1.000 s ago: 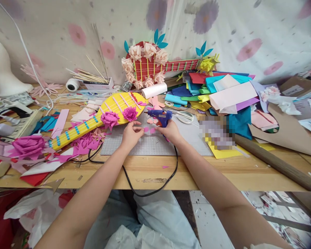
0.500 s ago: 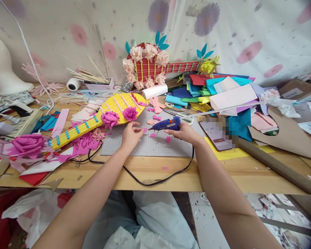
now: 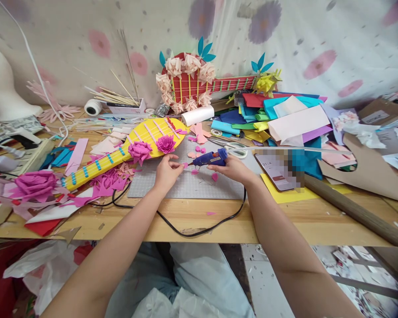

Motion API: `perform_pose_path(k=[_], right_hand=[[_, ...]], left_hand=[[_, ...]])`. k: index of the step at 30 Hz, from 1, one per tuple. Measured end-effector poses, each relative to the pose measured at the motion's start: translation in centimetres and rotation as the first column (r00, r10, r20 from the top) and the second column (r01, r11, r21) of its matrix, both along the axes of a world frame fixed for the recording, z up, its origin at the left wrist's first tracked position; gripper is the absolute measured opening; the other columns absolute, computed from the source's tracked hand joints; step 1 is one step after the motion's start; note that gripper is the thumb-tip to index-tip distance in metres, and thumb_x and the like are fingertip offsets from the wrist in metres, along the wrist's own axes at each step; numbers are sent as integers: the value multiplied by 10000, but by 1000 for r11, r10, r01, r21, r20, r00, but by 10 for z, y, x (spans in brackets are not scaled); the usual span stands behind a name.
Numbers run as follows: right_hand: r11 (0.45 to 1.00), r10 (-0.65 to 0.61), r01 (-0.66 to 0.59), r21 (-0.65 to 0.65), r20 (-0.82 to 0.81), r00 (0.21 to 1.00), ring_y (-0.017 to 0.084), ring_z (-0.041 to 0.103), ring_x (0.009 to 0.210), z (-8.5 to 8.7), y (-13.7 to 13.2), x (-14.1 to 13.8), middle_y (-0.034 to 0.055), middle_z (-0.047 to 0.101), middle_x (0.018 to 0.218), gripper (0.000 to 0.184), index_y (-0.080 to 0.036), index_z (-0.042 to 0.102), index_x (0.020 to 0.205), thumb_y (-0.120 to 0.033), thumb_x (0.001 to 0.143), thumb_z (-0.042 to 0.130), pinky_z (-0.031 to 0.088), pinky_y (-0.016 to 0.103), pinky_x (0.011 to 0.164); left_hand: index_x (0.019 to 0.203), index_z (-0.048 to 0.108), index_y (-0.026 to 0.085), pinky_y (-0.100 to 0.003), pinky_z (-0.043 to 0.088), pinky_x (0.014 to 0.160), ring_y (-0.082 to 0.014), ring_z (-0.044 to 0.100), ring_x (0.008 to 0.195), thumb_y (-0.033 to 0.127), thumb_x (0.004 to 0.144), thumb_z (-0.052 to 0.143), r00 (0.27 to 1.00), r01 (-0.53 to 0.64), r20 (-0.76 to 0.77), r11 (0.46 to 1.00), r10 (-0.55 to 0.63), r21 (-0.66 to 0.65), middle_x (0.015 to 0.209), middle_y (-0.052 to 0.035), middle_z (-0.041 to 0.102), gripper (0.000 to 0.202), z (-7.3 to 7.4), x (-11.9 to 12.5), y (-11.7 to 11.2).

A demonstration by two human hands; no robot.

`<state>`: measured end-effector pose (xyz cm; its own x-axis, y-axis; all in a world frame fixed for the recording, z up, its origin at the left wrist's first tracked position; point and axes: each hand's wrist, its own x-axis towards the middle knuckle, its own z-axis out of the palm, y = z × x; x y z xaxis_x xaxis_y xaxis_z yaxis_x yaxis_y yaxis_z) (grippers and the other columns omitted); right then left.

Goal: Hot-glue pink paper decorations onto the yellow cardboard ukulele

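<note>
The right hand (image 3: 234,169) wraps its grip around a blue glue gun (image 3: 214,158); the left hand (image 3: 166,172), grip narrow, pinches a small magenta piece (image 3: 185,165) beside the nozzle (image 3: 191,163).

Phone (image 3: 272,169) on yellow paper (image 3: 283,198), sticks (image 3: 115,97) in box (image 3: 134,109), floral curtain (image 3: 66,26)

Right hand (image 3: 235,169) hides grip of glue gun (image 3: 212,157); tip contact with pink petal (image 3: 185,165) too small to tell. Phone (image 3: 274,170), right, part-pixelated.
</note>
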<state>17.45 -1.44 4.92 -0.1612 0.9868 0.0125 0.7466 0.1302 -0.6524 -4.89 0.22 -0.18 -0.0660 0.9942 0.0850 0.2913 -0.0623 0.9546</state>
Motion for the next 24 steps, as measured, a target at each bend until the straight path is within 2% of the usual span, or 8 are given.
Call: perform_pose_path(k=[9, 24], right_hand=[[1000, 12, -11, 11, -39, 999, 198, 623, 802, 0, 0, -1, 22, 697, 871, 392, -229, 675, 992, -514, 727, 631, 469, 299, 708], [1000, 18, -17, 13, -50, 999, 203, 615, 811, -1, 1, -1, 25, 693, 880, 418, -228, 670, 1005, -534, 722, 626, 474, 309, 722]], left_hand=[[908, 508, 206, -225, 425, 539, -128, 607, 591, 305, 624, 707, 1000, 9, -1, 1000, -9, -21, 673, 14, 665, 361, 2, 1, 0], [913, 504, 207, -227, 412, 519, -138, 604, 592, 353, 604, 714, 999, 28, 31, 999, -27, -25, 664, 8, 657, 401, 0, 0, 1]])
